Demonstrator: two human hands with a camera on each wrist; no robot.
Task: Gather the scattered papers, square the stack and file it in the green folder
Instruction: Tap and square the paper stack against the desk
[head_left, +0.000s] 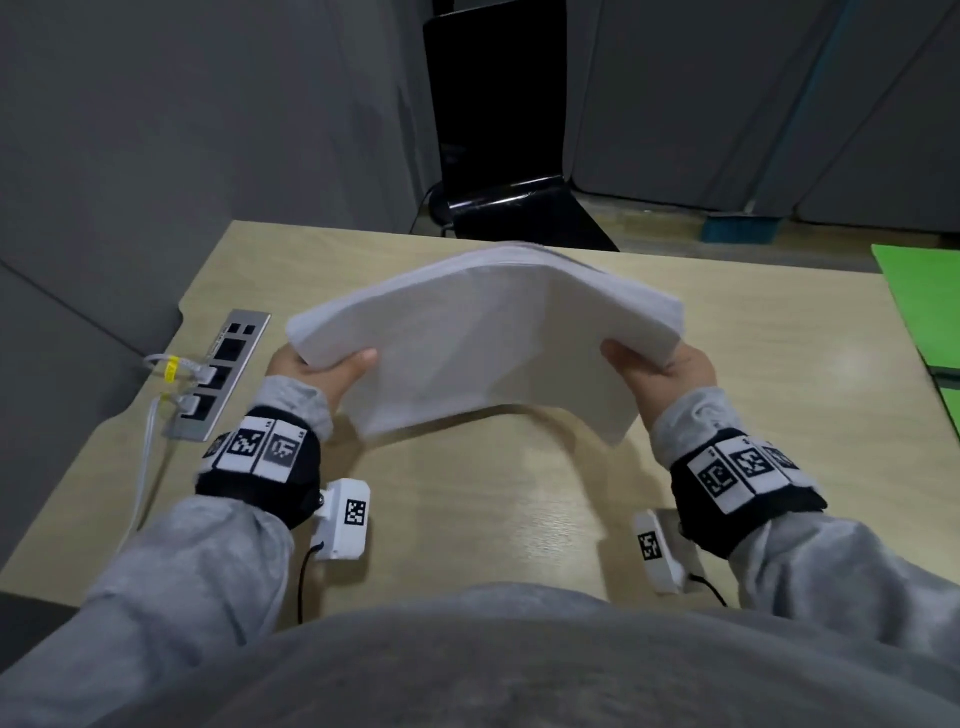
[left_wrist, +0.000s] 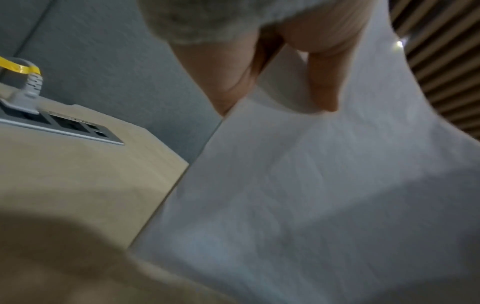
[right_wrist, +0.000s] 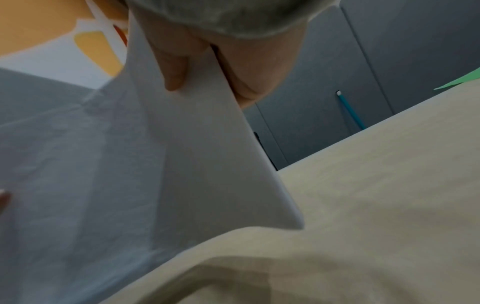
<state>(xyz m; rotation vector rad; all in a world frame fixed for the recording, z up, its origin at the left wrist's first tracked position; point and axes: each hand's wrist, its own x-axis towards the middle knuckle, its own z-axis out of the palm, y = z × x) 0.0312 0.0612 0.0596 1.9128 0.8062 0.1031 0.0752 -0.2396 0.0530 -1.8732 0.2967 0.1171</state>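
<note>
A thick stack of white papers is held in the air above the wooden desk, arched upward in the middle. My left hand grips its left edge, thumb on the near face. My right hand grips the right edge the same way. The left wrist view shows the thumb lying on the paper stack. In the right wrist view a thumb presses the sheets, with the other fingers behind. The green folder lies flat at the desk's right edge.
A metal socket panel with white cables plugged in is set into the desk at the left. A black chair stands behind the far edge. Grey partition walls enclose the desk on the left.
</note>
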